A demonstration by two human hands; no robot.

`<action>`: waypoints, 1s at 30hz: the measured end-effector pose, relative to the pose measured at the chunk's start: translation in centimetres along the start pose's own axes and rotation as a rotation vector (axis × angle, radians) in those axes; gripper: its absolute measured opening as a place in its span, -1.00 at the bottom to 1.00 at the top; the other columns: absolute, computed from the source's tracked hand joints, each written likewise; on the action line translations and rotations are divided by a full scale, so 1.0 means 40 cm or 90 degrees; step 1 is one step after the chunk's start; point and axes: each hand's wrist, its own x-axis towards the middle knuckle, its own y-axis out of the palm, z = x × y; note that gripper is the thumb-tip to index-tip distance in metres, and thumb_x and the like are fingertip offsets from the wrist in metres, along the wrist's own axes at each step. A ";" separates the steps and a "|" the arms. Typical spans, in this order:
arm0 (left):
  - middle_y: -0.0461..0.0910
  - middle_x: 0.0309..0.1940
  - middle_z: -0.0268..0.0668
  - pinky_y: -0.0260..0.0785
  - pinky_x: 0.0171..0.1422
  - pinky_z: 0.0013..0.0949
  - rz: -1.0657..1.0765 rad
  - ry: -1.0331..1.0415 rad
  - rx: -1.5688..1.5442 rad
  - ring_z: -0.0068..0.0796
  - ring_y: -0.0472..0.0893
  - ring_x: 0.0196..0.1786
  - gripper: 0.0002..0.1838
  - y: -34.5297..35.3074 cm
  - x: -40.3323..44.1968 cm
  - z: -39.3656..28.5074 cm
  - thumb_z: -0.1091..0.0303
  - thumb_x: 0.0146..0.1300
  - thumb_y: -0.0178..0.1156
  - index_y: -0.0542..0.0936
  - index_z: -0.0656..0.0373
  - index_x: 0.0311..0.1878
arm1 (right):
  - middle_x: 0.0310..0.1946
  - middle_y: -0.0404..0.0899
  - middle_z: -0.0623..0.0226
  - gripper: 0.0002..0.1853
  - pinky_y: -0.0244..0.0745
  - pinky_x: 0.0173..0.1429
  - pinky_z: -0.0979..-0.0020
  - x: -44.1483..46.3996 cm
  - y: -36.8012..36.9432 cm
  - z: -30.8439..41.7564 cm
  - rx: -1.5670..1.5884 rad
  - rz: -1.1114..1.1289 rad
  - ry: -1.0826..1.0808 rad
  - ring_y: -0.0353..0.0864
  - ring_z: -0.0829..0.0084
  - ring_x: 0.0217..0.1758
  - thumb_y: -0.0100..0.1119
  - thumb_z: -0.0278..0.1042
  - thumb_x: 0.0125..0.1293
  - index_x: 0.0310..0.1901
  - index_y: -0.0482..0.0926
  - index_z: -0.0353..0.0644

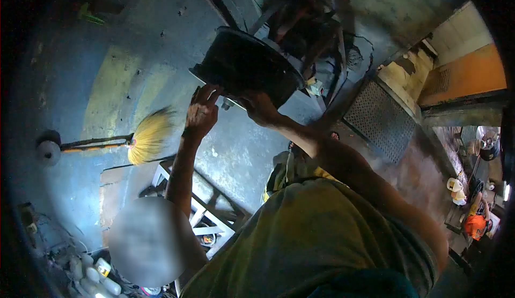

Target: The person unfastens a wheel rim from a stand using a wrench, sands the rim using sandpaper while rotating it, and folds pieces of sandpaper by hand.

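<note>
A black wheel rim (249, 65) with a light lower lip is at the upper middle of the view, its barrel tilted. My left hand (201, 113) touches the near lower lip, fingers stretched upward and somewhat apart. To its right, my right hand (261, 109) grips the same edge; its fingertips are lost in the dark against the rim. Between the hands, a small metal piece (227, 104) sticks out below the lip. A blurred patch covers part of the view beside my left arm.
Behind the rim is a dark machine (311, 27) with bars and hoses. A straw broom (149, 136) lies on the floor at left. A white metal frame (206, 212) is below my left arm. Right are a perforated metal plate (380, 120) and a person in orange (476, 226).
</note>
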 end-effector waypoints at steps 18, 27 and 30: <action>0.49 0.07 -0.09 0.34 0.30 -0.09 0.104 0.087 -0.088 -0.04 0.46 0.17 -0.57 -0.011 0.062 -0.088 0.52 0.05 0.22 0.53 0.22 0.07 | -0.29 0.60 -0.08 -0.77 0.47 -0.15 0.09 -0.135 -0.069 0.026 -0.057 0.025 0.135 0.59 -0.06 -0.19 0.12 -0.33 0.35 -0.11 0.55 -0.33; 0.56 -0.17 -0.11 0.41 0.13 -0.11 0.258 0.038 0.007 -0.16 0.54 -0.01 -0.76 0.085 0.074 -0.154 0.52 0.06 0.18 0.54 0.28 -0.15 | -0.36 0.54 -0.07 -0.90 0.42 -0.21 0.02 -0.103 -0.049 0.065 -0.120 -0.019 0.095 0.54 -0.13 -0.22 0.11 -0.50 0.24 -0.21 0.51 -0.27; 0.56 -0.19 -0.05 0.42 0.06 -0.07 0.294 0.057 0.039 -0.10 0.56 -0.03 -0.80 0.105 0.060 -0.143 0.49 0.15 0.11 0.53 0.25 -0.13 | -0.31 0.55 -0.06 -0.90 0.40 -0.20 0.01 -0.107 -0.054 0.064 -0.116 0.019 0.135 0.53 -0.13 -0.19 0.11 -0.53 0.22 -0.22 0.51 -0.24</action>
